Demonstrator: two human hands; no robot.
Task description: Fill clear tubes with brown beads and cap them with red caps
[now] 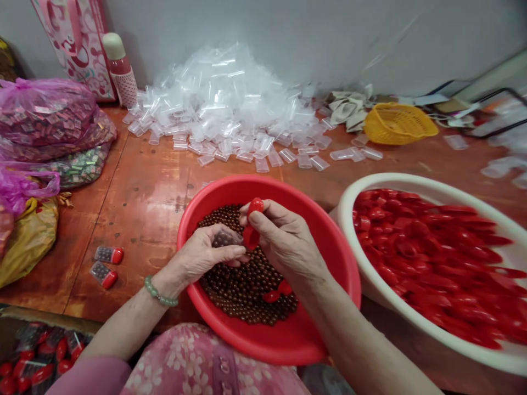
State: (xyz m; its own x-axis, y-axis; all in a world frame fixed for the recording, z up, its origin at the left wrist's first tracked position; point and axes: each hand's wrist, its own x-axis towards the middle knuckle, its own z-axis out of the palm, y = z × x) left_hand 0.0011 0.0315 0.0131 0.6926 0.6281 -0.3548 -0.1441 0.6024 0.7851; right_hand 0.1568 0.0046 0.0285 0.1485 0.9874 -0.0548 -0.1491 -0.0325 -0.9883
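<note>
Over a red basin (329, 323), my left hand (201, 252) is closed around a clear plastic tube (225, 237) filled with small dark brown balls. In my right hand (284, 236), thumb and fingers pinch a red plastic cap (252, 237), held right at the tube's open end. Whether cap and tube touch is hard to tell. Below both hands, many shiny brown balls (247, 296) cover the basin's bottom. A couple of loose red caps (272, 296) lie on the balls.
A white basin (349, 219) heaped with red caps (428, 263) stands at right. Clear empty tubes (230, 104) are piled against the wall. Two capped tubes (105, 274) lie at left; a box below holds more (41, 351). Filled bags (49, 120), a bottle (119, 66) and a yellow basket (399, 123) stand behind.
</note>
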